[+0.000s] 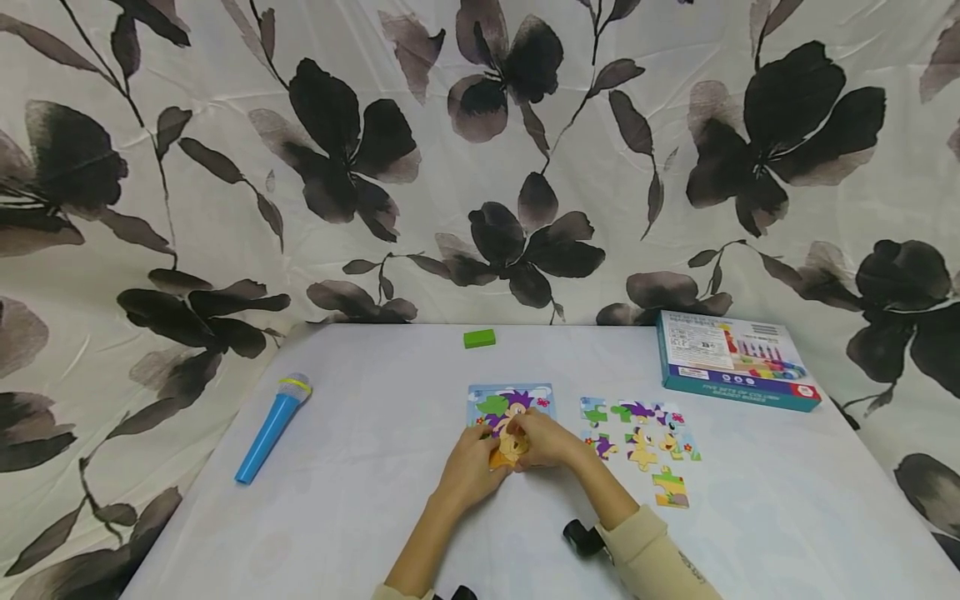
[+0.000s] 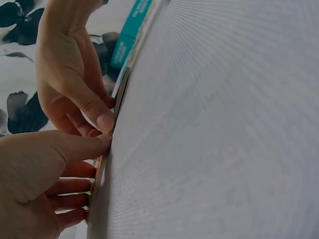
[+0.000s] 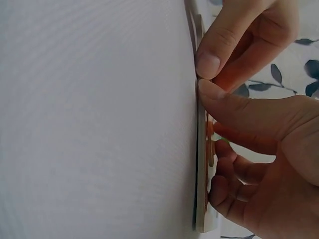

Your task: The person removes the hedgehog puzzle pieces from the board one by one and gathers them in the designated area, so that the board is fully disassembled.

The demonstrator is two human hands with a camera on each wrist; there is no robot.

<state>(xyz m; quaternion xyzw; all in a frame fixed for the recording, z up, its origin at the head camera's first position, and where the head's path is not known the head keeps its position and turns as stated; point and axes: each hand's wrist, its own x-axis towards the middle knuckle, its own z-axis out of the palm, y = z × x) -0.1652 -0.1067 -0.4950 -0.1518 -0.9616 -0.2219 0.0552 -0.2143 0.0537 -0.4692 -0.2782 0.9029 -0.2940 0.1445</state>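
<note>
A colourful jigsaw puzzle board (image 1: pixel 537 394) lies flat on the table, showing a purple-haired cartoon figure. My left hand (image 1: pixel 468 468) holds its near left part, the thumb at the near edge and the fingers over the picture. From the other side, my right hand (image 1: pixel 546 439) grips the board with its thumb at the same edge. Its bent fingers touch an orange puzzle piece (image 3: pixel 211 144) that stands slightly above the board's surface. The thumbs nearly meet in both wrist views. Both hands cover much of the board's lower picture.
Several loose puzzle pieces (image 1: pixel 642 450) lie to the right of the board. Farther right, at the back, is a teal-edged box (image 1: pixel 738 360). A green block (image 1: pixel 479 338) sits near the back edge, and a blue toy microphone (image 1: pixel 273 427) lies on the left.
</note>
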